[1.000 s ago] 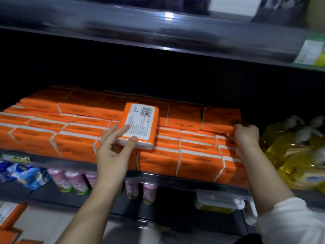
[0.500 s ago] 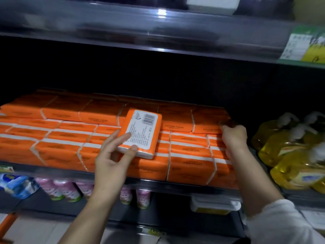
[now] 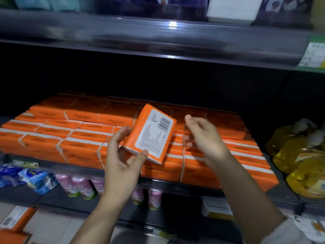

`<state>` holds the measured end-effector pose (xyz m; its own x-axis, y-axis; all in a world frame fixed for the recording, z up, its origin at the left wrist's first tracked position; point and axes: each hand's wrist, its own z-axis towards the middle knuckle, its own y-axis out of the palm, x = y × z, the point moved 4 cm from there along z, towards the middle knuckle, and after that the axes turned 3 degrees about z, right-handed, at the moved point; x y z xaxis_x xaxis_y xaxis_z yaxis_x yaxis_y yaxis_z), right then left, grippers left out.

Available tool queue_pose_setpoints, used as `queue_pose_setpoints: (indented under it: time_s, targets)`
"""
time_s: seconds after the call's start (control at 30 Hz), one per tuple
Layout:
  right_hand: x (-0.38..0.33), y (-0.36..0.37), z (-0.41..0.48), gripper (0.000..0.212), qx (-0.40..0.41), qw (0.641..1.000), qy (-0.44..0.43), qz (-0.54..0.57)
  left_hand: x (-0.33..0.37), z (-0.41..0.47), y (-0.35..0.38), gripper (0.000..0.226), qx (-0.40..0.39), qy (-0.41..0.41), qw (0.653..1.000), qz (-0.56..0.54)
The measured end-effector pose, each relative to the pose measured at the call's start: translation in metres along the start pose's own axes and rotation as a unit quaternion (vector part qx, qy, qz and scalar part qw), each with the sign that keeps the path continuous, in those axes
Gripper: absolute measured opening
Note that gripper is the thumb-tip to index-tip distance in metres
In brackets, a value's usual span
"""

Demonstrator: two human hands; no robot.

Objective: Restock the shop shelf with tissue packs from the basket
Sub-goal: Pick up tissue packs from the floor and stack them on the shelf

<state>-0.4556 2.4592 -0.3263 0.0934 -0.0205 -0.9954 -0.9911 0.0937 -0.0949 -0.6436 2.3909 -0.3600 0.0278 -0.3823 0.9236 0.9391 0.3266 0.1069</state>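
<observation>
Shelf packed with stacked orange tissue packs
Left hand pinches one held pack label-up over the stacks; right hand just beside it, fingers relaxed, holding nothing.

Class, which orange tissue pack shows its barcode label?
The pack in the left hand, held tilted; the stacked packs lie flat, showing only orange and white wrapping.

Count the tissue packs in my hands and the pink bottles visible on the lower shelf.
Tissue pack in hand: 1, held by the left hand
Pink bottles: 5 visible; more may be hidden
Total: 6
</observation>
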Motion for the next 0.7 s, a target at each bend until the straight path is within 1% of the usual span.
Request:
queue_pose_setpoints:
  time_s: [0.03, 0.07, 0.1, 0.17, 0.2, 0.23, 0.27, 0.3, 0.37, 0.4, 0.43, 0.47, 0.53, 0.57, 0.63, 0.7]
  targets:
    - [0.001, 0.015, -0.005, 0.030, -0.052, 0.998, 0.030, 0.021, 0.003, 0.000, -0.004, 0.076, 0.004, 0.023, 1.000, 0.013]
    - [0.000, 0.027, -0.010, 0.034, -0.091, 0.993, 0.062, 0.048, 0.006, 0.000, -0.010, 0.080, 0.009, 0.065, 0.996, 0.052]
    - [-0.001, 0.037, -0.014, 0.039, -0.118, 0.986, 0.088, 0.084, 0.011, 0.000, -0.015, 0.080, 0.010, 0.119, 0.986, 0.115]
    - [-0.003, 0.049, -0.016, 0.048, -0.161, 0.966, 0.122, 0.163, 0.020, -0.001, -0.025, 0.071, 0.000, 0.233, 0.944, 0.235]
    - [-0.004, 0.053, -0.016, 0.052, -0.184, 0.955, 0.131, 0.192, 0.023, -0.001, -0.028, 0.069, -0.014, 0.272, 0.924, 0.269]
    - [-0.004, 0.057, -0.016, 0.054, -0.206, 0.947, 0.137, 0.204, 0.026, -0.002, -0.031, 0.067, -0.032, 0.290, 0.912, 0.287]
    - [-0.004, 0.060, -0.017, 0.050, -0.221, 0.943, 0.145, 0.202, 0.028, -0.002, -0.034, 0.067, -0.044, 0.300, 0.905, 0.297]
    - [-0.002, 0.065, -0.019, 0.038, -0.231, 0.941, 0.154, 0.193, 0.028, -0.001, -0.037, 0.067, -0.052, 0.306, 0.899, 0.309]
    - [0.000, 0.071, -0.020, 0.010, -0.220, 0.947, 0.159, 0.173, 0.026, 0.000, -0.044, 0.066, -0.068, 0.311, 0.884, 0.341]
    - [0.001, 0.074, -0.020, 0.009, -0.213, 0.949, 0.154, 0.172, 0.025, 0.001, -0.048, 0.064, -0.076, 0.307, 0.878, 0.358]
    - [0.001, 0.077, -0.019, 0.012, -0.209, 0.950, 0.147, 0.180, 0.023, 0.003, -0.053, 0.062, -0.077, 0.293, 0.878, 0.371]
    - [0.000, 0.079, -0.019, 0.015, -0.205, 0.949, 0.140, 0.196, 0.020, 0.006, -0.059, 0.061, -0.074, 0.269, 0.884, 0.376]
    - [-0.003, 0.082, -0.018, 0.020, -0.195, 0.949, 0.127, 0.214, 0.014, 0.010, -0.072, 0.068, -0.061, 0.191, 0.913, 0.355]
    - [-0.003, 0.084, -0.017, 0.023, -0.191, 0.950, 0.119, 0.215, 0.011, 0.011, -0.079, 0.072, -0.054, 0.138, 0.935, 0.322]
    - [-0.003, 0.090, -0.016, 0.028, -0.184, 0.953, 0.105, 0.214, 0.006, 0.012, -0.090, 0.070, -0.031, 0.022, 0.977, 0.212]
    - [-0.004, 0.101, -0.019, 0.032, -0.191, 0.952, 0.095, 0.217, 0.001, 0.011, -0.098, 0.065, 0.004, -0.083, 0.991, 0.105]
